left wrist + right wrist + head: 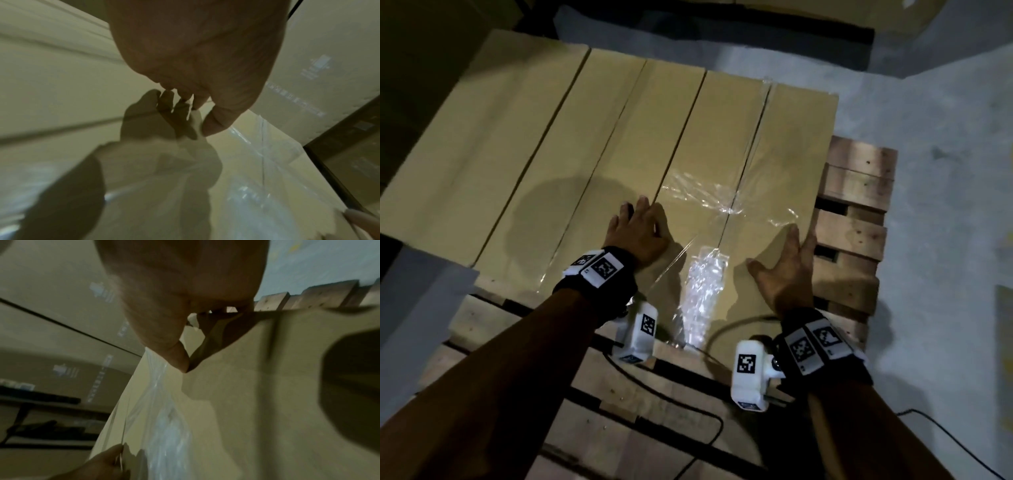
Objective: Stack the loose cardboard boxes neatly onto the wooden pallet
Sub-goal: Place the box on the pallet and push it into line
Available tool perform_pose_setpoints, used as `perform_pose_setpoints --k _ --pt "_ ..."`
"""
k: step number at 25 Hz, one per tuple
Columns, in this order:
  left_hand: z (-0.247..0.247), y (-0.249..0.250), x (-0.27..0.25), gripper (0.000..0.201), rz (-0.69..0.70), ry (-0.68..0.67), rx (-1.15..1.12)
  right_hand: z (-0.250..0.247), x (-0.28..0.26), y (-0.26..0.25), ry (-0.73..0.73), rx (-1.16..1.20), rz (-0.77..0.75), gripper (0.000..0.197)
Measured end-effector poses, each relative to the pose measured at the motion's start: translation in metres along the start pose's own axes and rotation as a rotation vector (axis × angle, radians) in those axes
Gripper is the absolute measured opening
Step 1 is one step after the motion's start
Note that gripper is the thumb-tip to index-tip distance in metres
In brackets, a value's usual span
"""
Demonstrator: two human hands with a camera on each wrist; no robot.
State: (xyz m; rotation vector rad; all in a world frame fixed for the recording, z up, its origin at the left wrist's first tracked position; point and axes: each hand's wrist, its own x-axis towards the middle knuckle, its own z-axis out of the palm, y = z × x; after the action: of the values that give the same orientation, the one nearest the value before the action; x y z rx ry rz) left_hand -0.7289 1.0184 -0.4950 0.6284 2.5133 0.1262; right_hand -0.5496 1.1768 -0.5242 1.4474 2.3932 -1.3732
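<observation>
Left hand [642, 229] flat, fingers straight, on taped box [750, 178]; right hand [787, 270] flat at its right edge. Boxes [551, 147] side by side on pallet [856, 205]. Cables [688, 404] cross slats; concrete floor [945, 171] around.

Bare forearms, no sleeves. Black strap around each wrist, just behind left hand [642, 229] and right hand [787, 270]. White blocks on top of each strap [599, 268], printed with black square coded markers. White boxy camera unit [748, 373] hung under each wrist, one marker on its face. Thin black cable [945, 435] trailing from the right wrist unit.
</observation>
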Motion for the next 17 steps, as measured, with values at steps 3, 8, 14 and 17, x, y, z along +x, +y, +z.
perform_pose_setpoints --k 3,8,14,17 --pt "0.012 -0.042 -0.037 0.054 0.058 -0.06 0.112 0.019 -0.05 0.007 0.036 -0.271 -0.09 0.091" --pt "0.035 -0.096 -0.089 0.088 0.196 -0.115 0.192 0.049 -0.115 0.018 -0.079 -0.471 -0.097 0.092" --pt "0.059 -0.125 -0.103 0.089 0.267 -0.021 0.253 0.056 -0.129 0.026 -0.131 -0.574 -0.087 0.096" --pt "0.07 -0.124 -0.1 0.075 0.223 0.03 0.332 0.058 -0.128 0.026 -0.11 -0.576 -0.085 0.091"
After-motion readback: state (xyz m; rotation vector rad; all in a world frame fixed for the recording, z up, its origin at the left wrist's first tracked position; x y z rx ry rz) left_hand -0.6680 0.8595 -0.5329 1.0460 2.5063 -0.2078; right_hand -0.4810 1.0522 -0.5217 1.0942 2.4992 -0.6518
